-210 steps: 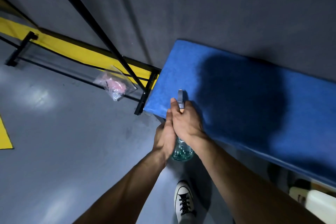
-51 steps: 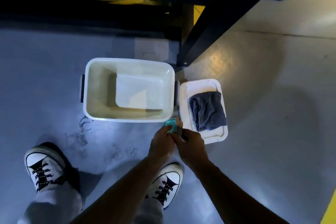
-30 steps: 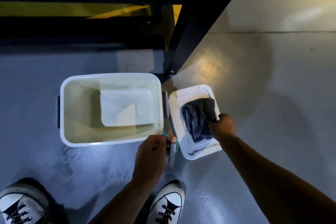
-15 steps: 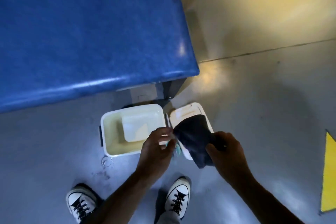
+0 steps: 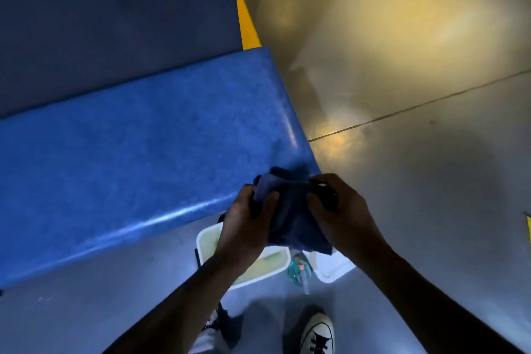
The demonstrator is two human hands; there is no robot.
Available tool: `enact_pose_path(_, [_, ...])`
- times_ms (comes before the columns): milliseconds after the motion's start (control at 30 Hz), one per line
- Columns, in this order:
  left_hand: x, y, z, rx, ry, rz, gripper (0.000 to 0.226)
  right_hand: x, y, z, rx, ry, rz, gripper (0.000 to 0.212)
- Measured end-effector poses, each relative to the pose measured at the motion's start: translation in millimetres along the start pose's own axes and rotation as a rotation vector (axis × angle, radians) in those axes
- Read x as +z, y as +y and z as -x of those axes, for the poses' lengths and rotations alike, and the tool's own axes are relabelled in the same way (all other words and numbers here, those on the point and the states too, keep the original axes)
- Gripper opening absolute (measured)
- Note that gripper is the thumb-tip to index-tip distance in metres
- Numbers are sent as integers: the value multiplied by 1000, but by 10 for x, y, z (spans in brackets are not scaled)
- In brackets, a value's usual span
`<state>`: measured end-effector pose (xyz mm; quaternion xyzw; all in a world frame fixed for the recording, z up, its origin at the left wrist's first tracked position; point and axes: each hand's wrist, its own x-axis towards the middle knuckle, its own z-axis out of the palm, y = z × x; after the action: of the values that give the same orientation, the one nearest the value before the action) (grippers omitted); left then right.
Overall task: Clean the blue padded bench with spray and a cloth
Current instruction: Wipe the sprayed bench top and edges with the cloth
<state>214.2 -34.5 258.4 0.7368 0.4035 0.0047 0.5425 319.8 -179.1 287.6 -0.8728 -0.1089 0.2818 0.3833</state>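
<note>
The blue padded bench [image 5: 138, 152] fills the left and middle of the view, its right end near my hands. A dark blue cloth [image 5: 293, 215] hangs bunched between both hands just off the bench's near right corner. My left hand [image 5: 244, 224] grips its left side and my right hand [image 5: 336, 210] grips its right side. The teal spray bottle [image 5: 298, 269] stands on the floor below the cloth, between two white containers, with no hand on it.
A white tub [image 5: 258, 270] and a white lid or tray [image 5: 333, 270] sit on the grey floor under my hands. My shoes [image 5: 317, 335] are at the bottom edge. A yellow floor stripe [image 5: 247, 17] runs behind the bench. Open floor lies to the right.
Both hands have lifted the cloth up from the white tray to the bench's corner, the left now gripping it too. The spray bottle stays on the floor. My view has risen toward the bench.
</note>
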Motion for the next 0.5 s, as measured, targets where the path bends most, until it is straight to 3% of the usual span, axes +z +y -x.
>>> enact_pose_path(67, [-121, 21, -103, 11, 14, 12, 15, 90, -95, -152, -28, 99, 20, 27])
enact_pose_path(200, [-368, 99, -433, 185, -1, -87, 43, 215, -281, -485, -22, 239, 34, 29])
enact_pose_path(300, [-438, 129, -808, 174, 20, -159, 56, 367, -355, -642, 18, 330, 174, 38])
enact_pose_path(400, [-457, 133, -953, 194, 32, -103, 53, 637, -444, -584, -235, 410, 345, 35])
enact_pose_path(500, [-447, 158, -998, 257, -50, -8, 45, 889, -362, -499, -485, 275, 469, 40])
